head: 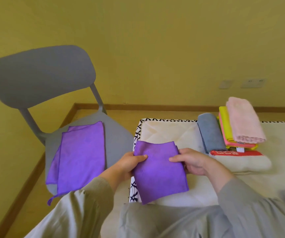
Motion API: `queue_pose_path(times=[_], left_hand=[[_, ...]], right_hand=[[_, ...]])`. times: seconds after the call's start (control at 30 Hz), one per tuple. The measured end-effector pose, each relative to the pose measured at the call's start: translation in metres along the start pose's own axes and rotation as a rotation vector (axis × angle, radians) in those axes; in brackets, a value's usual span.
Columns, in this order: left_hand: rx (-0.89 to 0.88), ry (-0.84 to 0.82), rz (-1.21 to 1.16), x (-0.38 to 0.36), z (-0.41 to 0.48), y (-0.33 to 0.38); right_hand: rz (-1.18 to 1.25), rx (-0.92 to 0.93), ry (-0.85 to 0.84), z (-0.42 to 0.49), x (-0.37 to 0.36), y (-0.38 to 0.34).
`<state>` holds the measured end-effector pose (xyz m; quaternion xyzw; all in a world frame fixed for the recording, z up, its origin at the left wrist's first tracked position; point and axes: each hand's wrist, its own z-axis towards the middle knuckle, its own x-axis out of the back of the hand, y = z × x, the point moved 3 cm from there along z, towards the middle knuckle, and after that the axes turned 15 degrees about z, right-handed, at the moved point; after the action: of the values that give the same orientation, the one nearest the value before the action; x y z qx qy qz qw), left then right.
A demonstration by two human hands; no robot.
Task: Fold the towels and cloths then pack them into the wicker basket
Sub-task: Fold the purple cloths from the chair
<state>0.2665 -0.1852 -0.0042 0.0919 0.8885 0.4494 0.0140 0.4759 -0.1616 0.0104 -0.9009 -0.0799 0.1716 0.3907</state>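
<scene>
We hold a folded purple microfibre cloth [158, 174] over the near corner of the cream quilted mattress [169, 131], our left hand [129, 162] pinching its left edge, our right hand [193, 162] its right edge, thumbs on top. A second purple cloth [80, 157] lies on the seat of the grey plastic chair [38, 74]; folded towels [244, 121] sit stacked farther right.

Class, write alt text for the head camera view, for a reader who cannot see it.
A left hand and right hand hold a folded purple cloth over a mattress corner. Another purple cloth lies on a grey chair to the left; folded towels sit on the mattress to the right.
</scene>
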Motion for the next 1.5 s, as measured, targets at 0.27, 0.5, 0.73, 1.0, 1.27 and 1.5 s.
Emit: queue_pose_path(times=[0.27,0.5,0.73,1.0,1.27,1.5], left_hand=[[-0.052,0.314,0.494,0.007,0.054,0.008],[0.052,0.331,0.606,0.016,0.066,0.007],[0.137,0.242,0.199,0.011,0.063,0.002],[0.074,0.315,0.095,0.003,0.066,0.000],[-0.147,0.331,0.107,0.001,0.067,-0.002],[-0.359,0.307,0.478,0.002,0.046,0.003]], right_hand=[[-0.288,0.216,0.320,0.042,0.016,0.001],[-0.506,0.232,0.409,0.058,0.027,-0.004],[-0.276,0.056,0.416,0.056,0.030,-0.006],[-0.037,0.139,0.411,0.060,0.028,0.002],[-0.322,0.373,0.422,0.061,0.031,0.000],[-0.435,0.376,0.354,0.040,0.023,-0.006]])
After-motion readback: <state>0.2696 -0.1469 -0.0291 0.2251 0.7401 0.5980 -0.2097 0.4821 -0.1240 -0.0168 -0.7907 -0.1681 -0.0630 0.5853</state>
